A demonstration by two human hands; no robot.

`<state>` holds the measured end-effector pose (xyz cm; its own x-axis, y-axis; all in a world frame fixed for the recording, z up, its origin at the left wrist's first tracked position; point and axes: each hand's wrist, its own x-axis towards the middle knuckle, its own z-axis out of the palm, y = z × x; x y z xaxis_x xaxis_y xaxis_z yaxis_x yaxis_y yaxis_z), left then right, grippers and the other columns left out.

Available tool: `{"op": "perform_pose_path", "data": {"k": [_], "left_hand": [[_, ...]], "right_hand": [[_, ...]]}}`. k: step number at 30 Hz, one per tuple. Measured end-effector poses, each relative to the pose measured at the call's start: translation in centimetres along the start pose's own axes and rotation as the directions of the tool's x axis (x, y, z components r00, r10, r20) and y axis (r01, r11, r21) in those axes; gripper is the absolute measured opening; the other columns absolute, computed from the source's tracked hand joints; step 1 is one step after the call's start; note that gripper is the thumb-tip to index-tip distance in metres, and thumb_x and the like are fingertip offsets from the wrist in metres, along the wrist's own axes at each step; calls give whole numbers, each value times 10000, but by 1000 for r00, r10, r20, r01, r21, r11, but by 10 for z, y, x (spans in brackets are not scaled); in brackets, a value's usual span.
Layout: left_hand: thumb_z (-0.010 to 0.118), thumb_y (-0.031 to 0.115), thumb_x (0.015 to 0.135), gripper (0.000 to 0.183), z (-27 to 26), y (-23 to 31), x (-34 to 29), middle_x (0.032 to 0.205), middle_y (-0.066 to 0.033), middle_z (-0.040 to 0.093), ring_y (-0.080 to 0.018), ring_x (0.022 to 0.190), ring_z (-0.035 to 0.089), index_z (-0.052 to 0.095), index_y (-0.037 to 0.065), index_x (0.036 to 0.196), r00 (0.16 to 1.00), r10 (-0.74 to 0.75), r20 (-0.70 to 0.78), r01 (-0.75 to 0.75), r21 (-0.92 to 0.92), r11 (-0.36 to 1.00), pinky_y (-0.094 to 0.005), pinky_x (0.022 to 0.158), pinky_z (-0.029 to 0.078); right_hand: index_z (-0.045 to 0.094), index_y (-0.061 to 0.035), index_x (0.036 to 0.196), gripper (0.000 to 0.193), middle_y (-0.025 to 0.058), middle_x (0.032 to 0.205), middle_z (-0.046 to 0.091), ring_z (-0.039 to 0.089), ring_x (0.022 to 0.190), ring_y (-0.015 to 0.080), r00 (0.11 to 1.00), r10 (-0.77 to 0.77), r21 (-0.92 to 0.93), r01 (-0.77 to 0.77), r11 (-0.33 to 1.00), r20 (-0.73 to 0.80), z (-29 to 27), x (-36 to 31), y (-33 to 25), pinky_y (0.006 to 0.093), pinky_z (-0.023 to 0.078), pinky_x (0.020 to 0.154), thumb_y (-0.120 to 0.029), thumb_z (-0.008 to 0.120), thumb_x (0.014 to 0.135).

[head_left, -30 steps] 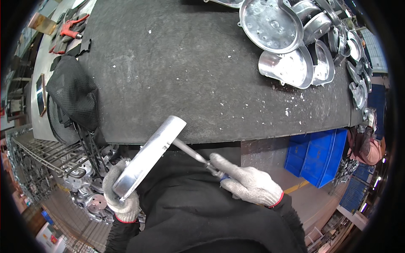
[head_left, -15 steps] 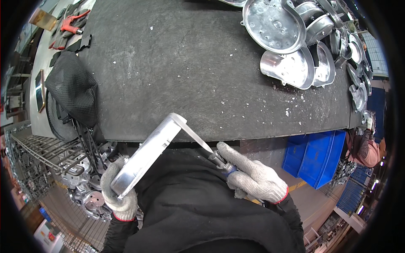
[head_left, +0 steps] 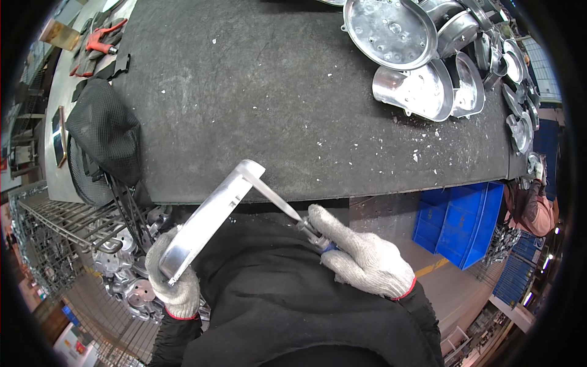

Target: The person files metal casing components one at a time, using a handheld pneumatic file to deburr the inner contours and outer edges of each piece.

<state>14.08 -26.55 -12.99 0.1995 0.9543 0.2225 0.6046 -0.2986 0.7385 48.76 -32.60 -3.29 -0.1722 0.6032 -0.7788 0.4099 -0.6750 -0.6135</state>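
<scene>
My left hand (head_left: 174, 278), in a white knit glove with a red cuff, is closed around the lower end of a silvery cast metal housing (head_left: 208, 223). The piece is tilted on edge, its upper end near the table's front edge. My right hand (head_left: 370, 260), gloved alike, is closed on a hand tool with a flat, file-like blade (head_left: 273, 194) and a metal and blue neck. The blade's far end meets the housing's upper rim. My right index finger stretches along the tool; its grip is mostly hidden in my palm.
Several similar metal castings (head_left: 391, 33) are piled on the dark worktable (head_left: 257, 122) at the far right, among scattered metal chips. A black mesh cap (head_left: 104, 131), a phone (head_left: 59, 136) and a red air gun (head_left: 105, 38) lie left. Blue bins (head_left: 458, 223) and a co-worker (head_left: 531, 208) are right.
The housing has turned slightly in my left hand, showing more of its side wall. My right hand and the blade have shifted a little left. The view has moved slightly.
</scene>
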Motion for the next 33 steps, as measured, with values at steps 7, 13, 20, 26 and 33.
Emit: {"op": "perform_pose_path", "data": {"k": [7, 13, 20, 26, 33], "left_hand": [[609, 355, 1057, 451, 0, -6, -3, 1256, -202, 650, -336, 1144, 674, 533, -1, 1323, 1000, 6, -14, -5, 99, 995, -444, 982, 562], [675, 292, 1025, 435, -1, -11, -3, 1224, -199, 676, -338, 1142, 673, 545, -9, 1312, 999, -4, -36, 9, 140, 990, -445, 1004, 536], [646, 294, 1041, 432, -2, -12, -3, 1252, -215, 669, -352, 1164, 667, 543, -21, 1318, 1000, 8, -21, -5, 120, 993, -465, 1032, 514], [708, 15, 969, 535, -12, -41, -22, 1337, -164, 601, -272, 1190, 618, 469, 1, 1448, 997, -62, -40, 60, -51, 997, -383, 1012, 517], [739, 76, 966, 563, -14, -36, -19, 1343, -162, 594, -252, 1204, 605, 457, 0, 1447, 995, -71, -68, 82, 178, 981, -366, 998, 515]], "right_hand": [[223, -193, 1649, 718, 156, 1252, 714, 701, 1097, 385, 985, -165, -53, 163, 985, -47, 9, 0, 10, 423, 561, 940, -298, 566, 1028], [212, -218, 1658, 723, 164, 1137, 730, 735, 940, 363, 992, -125, -15, 125, 992, -3, 2, 1, 9, 439, 585, 827, -299, 554, 1026], [190, -127, 1668, 780, 77, 890, 618, 550, 680, 75, 905, -335, 908, -112, 405, 261, 19, 17, 43, 215, 473, 527, -394, 580, 1048], [206, -21, 1642, 894, 161, 1537, 485, 531, 649, 32, 826, -544, 975, -26, 222, 146, 44, 26, 56, 164, 463, 489, -506, 611, 1010], [128, -11, 1647, 844, 170, 1356, 546, 529, 586, 83, 844, -504, 982, -132, 136, 183, 43, 39, 66, 180, 442, 427, -392, 583, 1046]]}}
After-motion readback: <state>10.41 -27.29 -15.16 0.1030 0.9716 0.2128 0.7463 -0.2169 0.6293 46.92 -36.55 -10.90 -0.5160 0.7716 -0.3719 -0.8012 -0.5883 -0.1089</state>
